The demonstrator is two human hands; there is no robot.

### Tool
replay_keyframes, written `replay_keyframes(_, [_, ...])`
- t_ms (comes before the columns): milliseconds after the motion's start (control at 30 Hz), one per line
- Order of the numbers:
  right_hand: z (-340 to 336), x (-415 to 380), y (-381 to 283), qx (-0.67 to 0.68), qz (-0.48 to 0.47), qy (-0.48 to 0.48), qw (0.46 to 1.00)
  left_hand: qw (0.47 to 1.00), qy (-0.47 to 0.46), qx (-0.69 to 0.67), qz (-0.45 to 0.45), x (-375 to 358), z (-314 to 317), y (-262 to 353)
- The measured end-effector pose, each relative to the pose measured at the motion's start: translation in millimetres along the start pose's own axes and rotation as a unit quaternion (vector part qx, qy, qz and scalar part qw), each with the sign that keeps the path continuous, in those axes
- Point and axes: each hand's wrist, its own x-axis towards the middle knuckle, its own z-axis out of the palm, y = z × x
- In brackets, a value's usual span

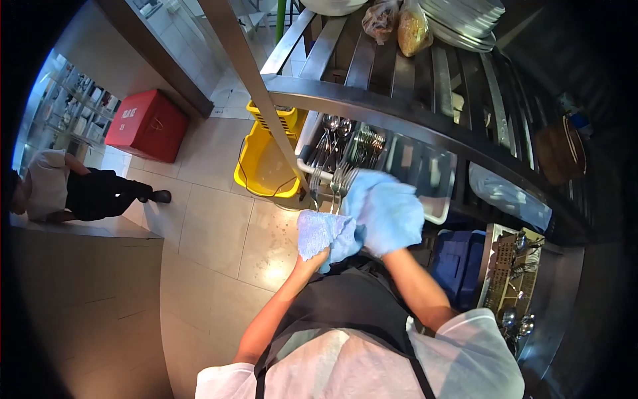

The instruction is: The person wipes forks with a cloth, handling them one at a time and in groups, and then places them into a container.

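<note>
My left hand is closed on a light blue cloth, mostly covered by it. Several forks stick up out of the cloth's upper edge, tines away from me. A second blue cloth, blurred by motion, covers my right hand, whose fingers are hidden; it lies against the forks' right side. Just beyond the forks, a white cutlery tray holds spoons and more forks in separate compartments.
A metal slatted rack with stacked plates and bagged food rises ahead. Left are a yellow mop bucket, a red box and a person. Right are a blue bin and cutlery basket.
</note>
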Motion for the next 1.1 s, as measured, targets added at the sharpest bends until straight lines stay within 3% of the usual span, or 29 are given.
replay_keyframes(67, [59.1, -18.3, -11.0, -0.204, -0.096, 0.023, 0.974, 1.000, 0.024, -0.019, 0.006, 11.0, 13.1, -1.0])
replay_keyframes(100, [58.9, -18.2, -9.6, -0.205, -0.097, 0.024, 0.974, 0.999, 0.025, -0.019, 0.006, 12.5, 16.3, -4.9])
replay_keyframes(167, [56.8, -19.6, -6.3, -0.022, -0.092, -0.041, 0.995, 0.996, 0.026, -0.083, 0.031, 14.3, 20.3, -11.4])
replay_keyframes(267, [47.1, -14.8, -4.8, 0.249, -0.086, -0.127, 0.956, 0.993, 0.030, -0.025, 0.109, 14.5, 27.4, -17.5])
replay_keyframes(300, [44.3, -16.2, -8.2, 0.248, -0.086, -0.127, 0.957, 0.993, 0.060, -0.022, 0.098, 12.4, 31.3, -19.6])
replay_keyframes(333, [35.6, -20.0, -20.0, 0.166, -0.052, -0.115, 0.978, 0.993, 0.060, -0.022, 0.098, 12.5, 33.6, -17.4])
replay_keyframes(400, [23.2, -23.4, -37.7, 0.001, 0.019, -0.085, 0.996, 0.985, 0.015, -0.086, -0.148, 16.4, 36.5, -11.8])
replay_keyframes(433, [29.7, -20.0, -34.3, 0.001, 0.019, -0.084, 0.996, 0.994, 0.025, 0.035, -0.101, 18.3, 40.3, -18.8])
replay_keyframes(500, [70.7, -0.9, -17.2, -0.302, -0.110, 0.043, 0.946, 0.989, -0.011, -0.029, -0.145, 20.5, 31.5, 6.3])
replay_keyframes(533, [72.1, 10.4, -10.3, -0.269, -0.127, 0.069, 0.952, 0.976, -0.047, -0.093, -0.190, 20.5, 27.7, 14.8])
replay_keyframes(567, [64.0, 25.8, -3.8, -0.151, -0.129, 0.063, 0.978, 0.976, -0.047, -0.092, -0.190, 19.7, 27.9, 6.5])
replay_keyframes(633, [46.4, 55.6, 14.5, 0.034, -0.145, 0.037, 0.988, 0.995, -0.058, -0.078, -0.022, 17.3, 30.6, -20.1])
replay_keyframes(667, [39.9, 61.2, 21.1, 0.081, -0.148, 0.007, 0.986, 0.995, -0.057, -0.076, -0.025, 16.8, 30.2, -22.1])
replay_keyframes(733, [32.4, 55.3, 25.9, 0.106, -0.159, -0.027, 0.981, 0.939, -0.054, -0.295, -0.167, 23.2, 24.5, -23.7])
replay_keyframes(767, [33.2, 46.1, 20.6, 0.089, -0.155, -0.017, 0.984, 0.913, -0.061, -0.371, -0.160, 24.7, 17.7, -12.5])
replay_keyframes(800, [38.3, 32.0, 9.6, 0.057, -0.146, 0.003, 0.988, 0.914, -0.059, -0.370, -0.155, 28.2, 16.8, -15.7])
replay_keyframes(867, [51.9, 17.8, -10.0, 0.028, -0.118, 0.031, 0.992, 0.855, -0.144, -0.454, -0.205, 27.6, 12.5, -17.6])
replay_keyframes(900, [56.5, 20.3, -14.9, 0.043, -0.105, 0.038, 0.993, 0.849, -0.166, -0.424, -0.269, 25.8, 10.2, -9.2])
replay_keyframes(933, [59.9, 26.8, -18.3, 0.060, -0.089, 0.044, 0.993, 0.894, -0.119, -0.341, -0.267, 25.1, 14.0, -11.3])
replay_keyframes(967, [59.1, 33.9, -21.0, 0.077, -0.071, 0.053, 0.993, 0.951, -0.054, -0.259, -0.161, 23.0, 13.3, 0.4])
replay_keyframes(1033, [49.9, 44.6, -25.3, 0.078, -0.011, 0.085, 0.993, 0.996, 0.049, -0.043, 0.062, 23.4, 12.2, 10.6])
replay_keyframes(1067, [41.5, 44.9, -27.1, 0.069, 0.029, 0.102, 0.992, 0.979, 0.083, 0.086, 0.168, 23.6, 17.6, 1.3])
replay_keyframes(1100, [37.3, 44.7, -27.5, 0.054, 0.070, 0.108, 0.990, 0.934, 0.142, 0.255, 0.205, 28.4, 37.9, -30.0])
